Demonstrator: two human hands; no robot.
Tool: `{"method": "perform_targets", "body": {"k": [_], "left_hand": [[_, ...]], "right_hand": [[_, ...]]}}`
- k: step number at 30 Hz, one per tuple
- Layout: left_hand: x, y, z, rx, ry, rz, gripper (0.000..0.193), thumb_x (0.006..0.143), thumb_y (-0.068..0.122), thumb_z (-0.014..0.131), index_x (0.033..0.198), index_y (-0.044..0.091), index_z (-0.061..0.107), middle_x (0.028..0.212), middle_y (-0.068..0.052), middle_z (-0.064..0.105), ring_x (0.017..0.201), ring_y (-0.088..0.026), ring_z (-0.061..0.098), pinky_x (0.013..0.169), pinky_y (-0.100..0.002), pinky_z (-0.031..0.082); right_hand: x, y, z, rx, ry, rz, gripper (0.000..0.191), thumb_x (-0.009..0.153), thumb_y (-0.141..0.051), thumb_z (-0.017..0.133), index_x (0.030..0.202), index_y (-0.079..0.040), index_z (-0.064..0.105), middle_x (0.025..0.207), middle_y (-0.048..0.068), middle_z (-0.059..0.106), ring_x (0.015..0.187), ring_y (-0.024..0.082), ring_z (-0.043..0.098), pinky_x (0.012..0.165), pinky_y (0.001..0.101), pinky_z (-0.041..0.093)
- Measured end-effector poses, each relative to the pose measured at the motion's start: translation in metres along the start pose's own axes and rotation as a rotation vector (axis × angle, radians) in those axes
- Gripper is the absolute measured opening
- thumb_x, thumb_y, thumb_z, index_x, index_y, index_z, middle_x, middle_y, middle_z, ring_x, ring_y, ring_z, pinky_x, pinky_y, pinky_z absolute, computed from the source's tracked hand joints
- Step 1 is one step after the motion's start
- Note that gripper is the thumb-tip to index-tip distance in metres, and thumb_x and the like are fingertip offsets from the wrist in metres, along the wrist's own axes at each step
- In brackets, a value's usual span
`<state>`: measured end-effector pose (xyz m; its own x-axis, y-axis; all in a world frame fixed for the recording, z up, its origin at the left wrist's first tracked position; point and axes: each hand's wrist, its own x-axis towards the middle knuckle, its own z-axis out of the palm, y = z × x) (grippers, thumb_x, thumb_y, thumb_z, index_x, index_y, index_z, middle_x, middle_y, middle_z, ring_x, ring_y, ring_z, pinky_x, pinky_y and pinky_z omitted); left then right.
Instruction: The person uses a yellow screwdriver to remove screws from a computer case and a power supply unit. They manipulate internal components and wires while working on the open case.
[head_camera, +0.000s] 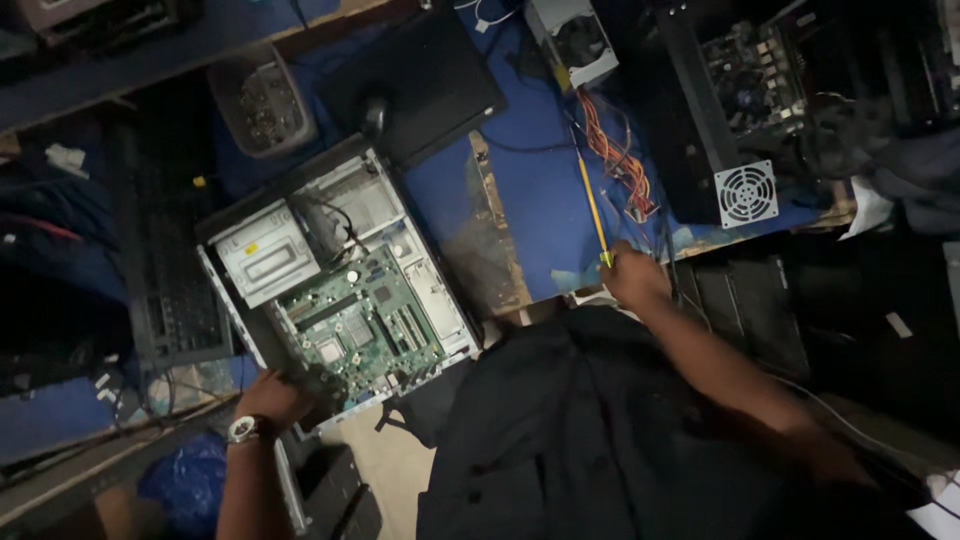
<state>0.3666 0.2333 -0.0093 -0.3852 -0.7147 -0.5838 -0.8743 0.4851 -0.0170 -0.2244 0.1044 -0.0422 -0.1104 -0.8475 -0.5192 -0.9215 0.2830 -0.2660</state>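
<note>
On the blue-covered table (540, 190), at its near edge, we read the scene so:

Right grip: our right hand (632, 278) is clenched around the yellow handle end of a long, thin yellow-shafted screwdriver (592, 205), whose shaft runs away from us across the blue cloth.

Left grip: our left hand (272, 395), a wristwatch (243, 429) on the wrist, is curled over the near corner of the open grey metal computer case (335, 275); it looks closed on the rim, though blur hides the fingers.

Where the case lies: flat on its side, at the table's left part, its green motherboard (362, 322) exposed and a pale drive bay (268, 253) beside it.

Step in hand: we judge the tool is being taken up while the case is steadied.

Next move: we judge it calls for carrying the tip over to the board without snagging the loose orange and yellow cable bundle (620, 165).

Around: a dark flat panel (425, 75), and a second open dark computer case (740, 120) with a round fan grille.
</note>
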Motion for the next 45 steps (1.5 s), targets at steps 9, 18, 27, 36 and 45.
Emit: {"method": "perform_targets", "body": {"k": [9, 18, 27, 36, 45], "left_hand": [[0.05, 0.065, -0.06, -0.645, 0.431, -0.597, 0.023, 0.093, 0.032, 0.067, 0.102, 0.012, 0.076, 0.105, -0.013, 0.075, 0.098, -0.037, 0.071, 0.081, -0.049, 0.056], [0.251, 0.2, -0.234, -0.812, 0.754, -0.151, 0.026, 0.096, 0.029, 0.071, 0.117, 0.013, 0.069, 0.117, -0.014, 0.069, 0.102, -0.037, 0.067, 0.085, -0.045, 0.055], [0.5, 0.239, -0.372, -0.094, 0.645, 0.205, 0.06, 0.091, 0.006, 0.059, 0.148, 0.024, 0.056, 0.159, -0.011, 0.044, 0.129, -0.037, 0.054, 0.1, -0.049, 0.051], [0.621, 0.257, -0.439, 0.421, 0.672, 0.423, 0.053, 0.091, 0.019, 0.052, 0.143, 0.03, 0.055, 0.16, -0.006, 0.041, 0.146, -0.03, 0.034, 0.114, -0.057, 0.026], [0.658, 0.265, -0.44, 0.56, 0.392, 0.56, 0.043, 0.1, 0.017, 0.052, 0.143, 0.014, 0.052, 0.148, -0.011, 0.054, 0.145, -0.03, 0.041, 0.124, -0.059, 0.02]], "right_hand": [[0.018, 0.017, -0.023, -0.05, 0.001, -0.014, 0.048, 0.093, -0.044, 0.062, 0.121, -0.005, 0.059, 0.107, 0.027, 0.07, 0.1, 0.047, 0.068, 0.085, 0.0568, 0.055], [-0.007, 0.096, -0.067, 0.178, -0.018, -0.457, 0.041, 0.089, -0.041, 0.067, 0.111, -0.006, 0.067, 0.109, 0.016, 0.07, 0.101, 0.033, 0.068, 0.084, 0.0449, 0.056], [-0.02, 0.231, -0.09, 1.206, -0.425, -0.45, 0.048, 0.091, -0.035, 0.067, 0.127, -0.004, 0.061, 0.12, 0.017, 0.064, 0.109, 0.028, 0.064, 0.091, 0.0386, 0.053], [-0.052, 0.31, -0.078, 0.677, -0.049, 0.22, 0.049, 0.095, -0.043, 0.056, 0.123, -0.005, 0.071, 0.124, 0.016, 0.074, 0.114, 0.031, 0.071, 0.099, 0.0418, 0.052], [-0.046, 0.333, -0.076, 0.764, -0.059, 0.246, 0.042, 0.096, -0.04, 0.056, 0.121, -0.009, 0.069, 0.123, 0.014, 0.072, 0.114, 0.029, 0.068, 0.096, 0.0406, 0.051]]}}
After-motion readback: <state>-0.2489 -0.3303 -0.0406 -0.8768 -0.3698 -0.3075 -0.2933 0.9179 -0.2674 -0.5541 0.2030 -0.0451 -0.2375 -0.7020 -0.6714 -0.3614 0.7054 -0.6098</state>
